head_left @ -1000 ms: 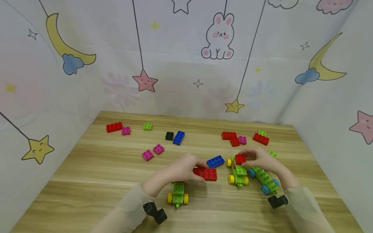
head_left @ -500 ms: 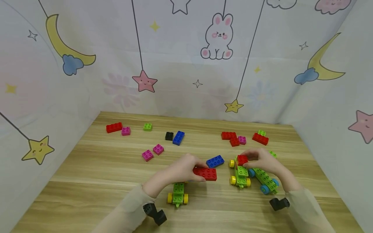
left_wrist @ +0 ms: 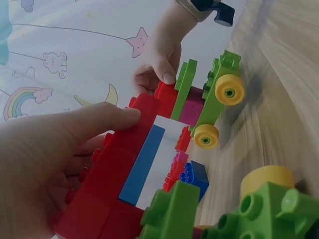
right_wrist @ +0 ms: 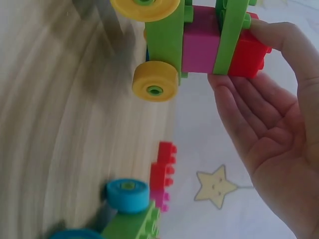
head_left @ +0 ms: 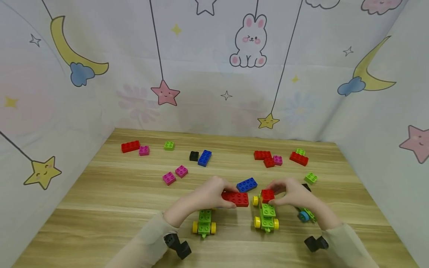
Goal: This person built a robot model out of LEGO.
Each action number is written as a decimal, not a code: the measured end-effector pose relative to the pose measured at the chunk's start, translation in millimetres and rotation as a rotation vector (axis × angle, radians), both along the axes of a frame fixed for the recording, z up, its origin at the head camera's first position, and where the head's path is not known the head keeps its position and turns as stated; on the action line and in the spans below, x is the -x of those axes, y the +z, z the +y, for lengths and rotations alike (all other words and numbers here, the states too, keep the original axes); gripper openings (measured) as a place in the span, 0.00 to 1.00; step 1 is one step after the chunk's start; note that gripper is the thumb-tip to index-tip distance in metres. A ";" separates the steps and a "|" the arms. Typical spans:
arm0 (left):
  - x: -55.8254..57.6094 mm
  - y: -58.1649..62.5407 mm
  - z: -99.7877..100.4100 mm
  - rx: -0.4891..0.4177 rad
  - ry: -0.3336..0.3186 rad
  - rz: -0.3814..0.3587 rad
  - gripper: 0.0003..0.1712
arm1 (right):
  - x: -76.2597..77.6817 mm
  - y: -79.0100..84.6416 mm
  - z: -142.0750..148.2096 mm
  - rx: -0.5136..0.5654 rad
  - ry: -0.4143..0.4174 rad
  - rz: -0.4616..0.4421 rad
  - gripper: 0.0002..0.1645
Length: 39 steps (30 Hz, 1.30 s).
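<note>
My left hand (head_left: 214,191) pinches a long red toy brick (head_left: 240,199). That brick sits above a blue brick (left_wrist: 142,167) and more red, joined over a green toy car (head_left: 205,219) with yellow wheels, partly hidden by the hand. My right hand (head_left: 291,191) pinches a small red brick (head_left: 268,195) on top of a second green car (head_left: 267,221), also yellow-wheeled. A magenta brick (right_wrist: 202,40) is stacked between that car's base and a green plate (right_wrist: 232,37). In the head view a narrow gap separates the long red brick from the second car.
A blue brick (head_left: 247,185) lies just behind the hands. A blue-wheeled green car (head_left: 305,215) stands partly hidden under the right forearm. Loose red, magenta, green, black and blue bricks are spread over the back of the wooden table (head_left: 110,208), before a printed cloth backdrop.
My right hand shifted slightly right, then moved left and nearer to me with its car, toward the long red brick. The left hand and its bricks have stayed in place.
</note>
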<state>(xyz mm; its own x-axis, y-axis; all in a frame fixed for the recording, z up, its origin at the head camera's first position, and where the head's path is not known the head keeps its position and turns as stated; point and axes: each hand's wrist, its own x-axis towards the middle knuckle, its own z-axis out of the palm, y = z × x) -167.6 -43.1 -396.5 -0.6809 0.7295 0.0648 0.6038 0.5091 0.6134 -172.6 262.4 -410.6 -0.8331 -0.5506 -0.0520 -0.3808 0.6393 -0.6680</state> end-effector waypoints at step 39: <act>-7.3 3.3 11.1 -0.059 -0.021 -0.026 0.19 | -11.6 -20.4 -55.4 0.164 0.151 -0.012 0.22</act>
<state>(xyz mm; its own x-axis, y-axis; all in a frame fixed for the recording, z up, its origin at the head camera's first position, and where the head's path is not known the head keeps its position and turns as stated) -160.3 -32.0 -393.1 -0.6672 0.7393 0.0907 0.5974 0.4585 0.6579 -161.1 207.0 -431.0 -0.7406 -0.6708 0.0392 -0.4551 0.4579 -0.7637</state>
